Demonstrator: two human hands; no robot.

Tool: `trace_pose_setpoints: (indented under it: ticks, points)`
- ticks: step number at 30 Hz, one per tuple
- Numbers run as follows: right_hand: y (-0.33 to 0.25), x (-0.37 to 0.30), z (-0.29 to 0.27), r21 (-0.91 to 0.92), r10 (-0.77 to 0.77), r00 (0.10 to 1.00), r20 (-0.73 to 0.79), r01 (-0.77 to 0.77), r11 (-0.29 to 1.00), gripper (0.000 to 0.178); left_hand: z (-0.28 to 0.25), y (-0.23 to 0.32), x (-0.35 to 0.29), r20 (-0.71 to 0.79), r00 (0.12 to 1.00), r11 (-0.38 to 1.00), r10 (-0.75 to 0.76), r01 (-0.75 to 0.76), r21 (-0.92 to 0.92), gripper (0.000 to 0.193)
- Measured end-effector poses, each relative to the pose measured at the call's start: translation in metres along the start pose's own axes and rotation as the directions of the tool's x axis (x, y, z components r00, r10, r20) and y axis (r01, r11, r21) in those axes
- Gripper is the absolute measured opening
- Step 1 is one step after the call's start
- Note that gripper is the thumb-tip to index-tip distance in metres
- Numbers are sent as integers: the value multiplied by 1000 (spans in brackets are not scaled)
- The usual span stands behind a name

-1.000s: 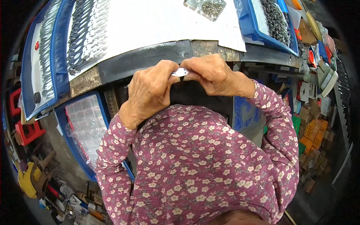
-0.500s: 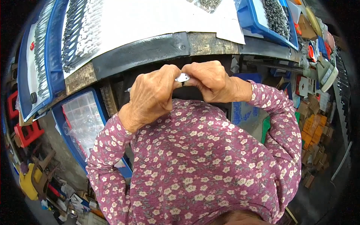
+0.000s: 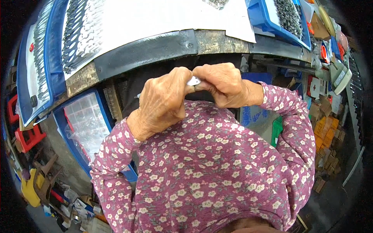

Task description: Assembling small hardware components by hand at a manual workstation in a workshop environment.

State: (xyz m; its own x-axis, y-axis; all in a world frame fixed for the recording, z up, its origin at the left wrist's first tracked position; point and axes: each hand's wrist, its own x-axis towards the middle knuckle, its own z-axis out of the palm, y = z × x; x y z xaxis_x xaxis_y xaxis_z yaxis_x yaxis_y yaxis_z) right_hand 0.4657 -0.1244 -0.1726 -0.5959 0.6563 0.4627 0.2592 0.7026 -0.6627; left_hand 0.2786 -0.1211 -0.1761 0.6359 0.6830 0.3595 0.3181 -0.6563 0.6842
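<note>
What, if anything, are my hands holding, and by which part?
A small white piece: left hand pinching its left end, right hand at its right. A thin tip beside the left hand: held or not, unclear.

Washed-out white sheet (image 3: 163,17) — dark, bent edges

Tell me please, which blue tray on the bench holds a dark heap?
The right tray, on the side of the right hand: its small dark parts lie heaped. The left tray holds a long row of grey pieces.
</note>
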Motion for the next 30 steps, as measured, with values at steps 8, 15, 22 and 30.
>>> trace_pose_setpoints:
  ticks: [8,15,22,30]
  points:
    - [19,2,5,-55,-30,995,-98,25,998,19,-7,-8,11,-33,998,988,51,-46,145,16]
    - [25,15,0,-46,2,996,-93,-6,999,14,-12,-13,17,-99,994,979,44,-23,205,14]
    - [31,20,-4,-63,22,994,-110,-29,998,18,-5,-16,22,-194,981,970,25,23,242,11]
    - [43,19,-7,-66,-35,996,-84,29,997,19,-10,-18,26,-165,985,962,48,-1,273,11]
